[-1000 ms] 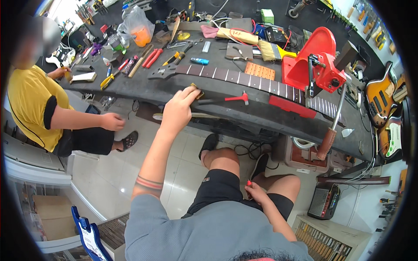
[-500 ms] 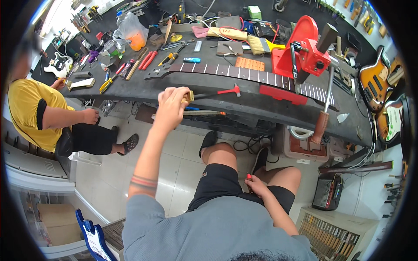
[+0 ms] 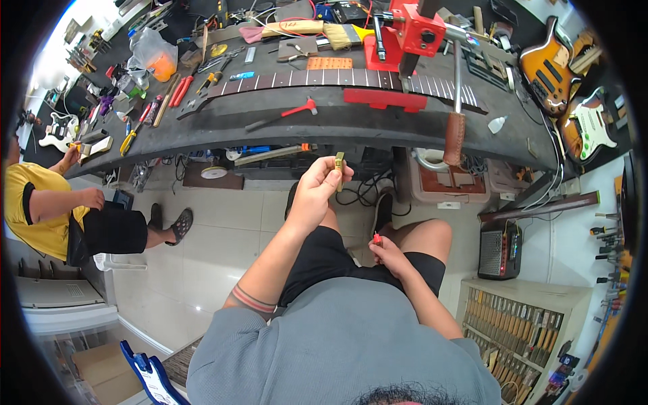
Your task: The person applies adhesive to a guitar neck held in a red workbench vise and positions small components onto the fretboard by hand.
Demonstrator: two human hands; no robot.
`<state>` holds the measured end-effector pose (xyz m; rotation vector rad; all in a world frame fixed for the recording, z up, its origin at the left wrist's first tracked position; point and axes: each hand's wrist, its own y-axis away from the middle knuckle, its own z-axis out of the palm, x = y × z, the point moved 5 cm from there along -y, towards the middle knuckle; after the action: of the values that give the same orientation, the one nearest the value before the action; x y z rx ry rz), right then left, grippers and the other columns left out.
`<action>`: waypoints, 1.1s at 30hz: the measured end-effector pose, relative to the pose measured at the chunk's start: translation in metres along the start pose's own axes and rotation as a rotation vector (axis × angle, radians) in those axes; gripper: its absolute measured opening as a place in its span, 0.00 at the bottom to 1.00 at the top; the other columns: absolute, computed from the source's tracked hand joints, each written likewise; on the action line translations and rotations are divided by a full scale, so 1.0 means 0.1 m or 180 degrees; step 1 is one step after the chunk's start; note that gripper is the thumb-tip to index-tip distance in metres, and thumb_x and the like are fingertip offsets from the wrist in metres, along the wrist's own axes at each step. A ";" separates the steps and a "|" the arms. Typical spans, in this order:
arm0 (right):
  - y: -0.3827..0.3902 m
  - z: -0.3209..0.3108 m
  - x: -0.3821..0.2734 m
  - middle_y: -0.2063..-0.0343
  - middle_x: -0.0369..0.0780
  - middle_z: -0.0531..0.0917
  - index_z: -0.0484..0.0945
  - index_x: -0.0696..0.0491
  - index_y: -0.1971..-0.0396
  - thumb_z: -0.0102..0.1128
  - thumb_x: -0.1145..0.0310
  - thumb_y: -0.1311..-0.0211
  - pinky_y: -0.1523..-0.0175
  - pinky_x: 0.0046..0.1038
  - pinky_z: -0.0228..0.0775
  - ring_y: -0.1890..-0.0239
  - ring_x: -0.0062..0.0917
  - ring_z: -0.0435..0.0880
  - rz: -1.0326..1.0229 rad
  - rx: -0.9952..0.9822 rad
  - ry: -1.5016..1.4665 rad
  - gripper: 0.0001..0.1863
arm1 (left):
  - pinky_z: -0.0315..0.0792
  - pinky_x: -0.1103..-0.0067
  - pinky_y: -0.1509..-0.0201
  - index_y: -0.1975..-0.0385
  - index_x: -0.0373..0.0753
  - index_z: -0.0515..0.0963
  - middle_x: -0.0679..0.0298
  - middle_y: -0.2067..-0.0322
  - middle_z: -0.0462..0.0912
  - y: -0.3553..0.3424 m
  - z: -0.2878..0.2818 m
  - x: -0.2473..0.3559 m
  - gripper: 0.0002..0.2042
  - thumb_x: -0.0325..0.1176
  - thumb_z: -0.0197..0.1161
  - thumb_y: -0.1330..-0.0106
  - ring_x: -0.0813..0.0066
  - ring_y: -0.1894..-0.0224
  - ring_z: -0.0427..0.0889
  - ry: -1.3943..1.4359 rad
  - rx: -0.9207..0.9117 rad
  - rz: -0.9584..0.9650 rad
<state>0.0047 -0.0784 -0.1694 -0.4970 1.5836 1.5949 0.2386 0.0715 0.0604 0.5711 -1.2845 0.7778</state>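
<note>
Raised over my lap, my left hand (image 3: 319, 185) grips a small brass-coloured metal piece (image 3: 339, 164) between fingers and thumb. Lower, near my right thigh, my right hand (image 3: 390, 255) is closed around a red-handled tool (image 3: 376, 241). Across the bench (image 3: 472, 131) in front of me, a dark guitar neck (image 3: 243, 85) with pale fret lines lies along the top, its far right part under a red press (image 3: 415, 37) with a leather-covered lever (image 3: 453, 138). A red-and-black hammer (image 3: 307, 106) lies in front of the neck.
A co-worker (image 3: 47, 212) in yellow stands at the left. Pliers, brushes and tools (image 3: 182, 88) crowd the bench. Guitars (image 3: 547, 67) are at the right, an amplifier (image 3: 498, 250) and drawer cabinet (image 3: 509, 317) below. A blue guitar body (image 3: 145, 368) is behind me at left.
My left hand has left the bench edge with the brass piece and come down and rightward over my lap. My right hand has risen slightly. The view has shifted, with the bench higher in frame.
</note>
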 end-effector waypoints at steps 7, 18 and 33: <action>0.01 -0.09 0.06 0.64 0.32 0.78 0.77 0.53 0.48 0.61 0.62 0.20 0.60 0.25 0.74 0.68 0.17 0.76 -0.0097 -0.0051 0.0196 0.12 | 0.74 0.74 0.36 0.39 0.31 0.78 0.61 0.49 0.87 0.04 0.20 0.16 0.14 0.34 0.56 0.15 0.75 0.46 0.83 0.0287 -0.0199 -0.0100; 0.02 -0.09 0.01 0.64 0.32 0.77 0.77 0.53 0.48 0.62 0.62 0.21 0.61 0.25 0.72 0.68 0.17 0.75 -0.0008 -0.0009 0.0168 0.12 | 0.76 0.70 0.36 0.38 0.30 0.76 0.57 0.46 0.86 0.09 0.29 0.25 0.16 0.34 0.56 0.15 0.70 0.46 0.83 0.0349 -0.0339 -0.0189; 1.43 -0.28 -2.43 0.62 0.35 0.72 0.73 0.52 0.44 0.34 0.26 0.19 0.39 0.38 0.71 0.55 0.29 0.77 -0.2740 -0.1040 -0.2353 0.40 | 0.67 0.77 0.61 0.29 0.25 0.69 0.62 0.56 0.77 0.67 1.49 0.09 0.32 0.53 0.49 0.13 0.74 0.62 0.71 0.2937 -0.2467 -0.2537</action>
<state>0.0312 -0.1527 0.1023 -0.5634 0.4366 1.1340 0.0951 0.0022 0.0971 0.0169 -0.3396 -0.1770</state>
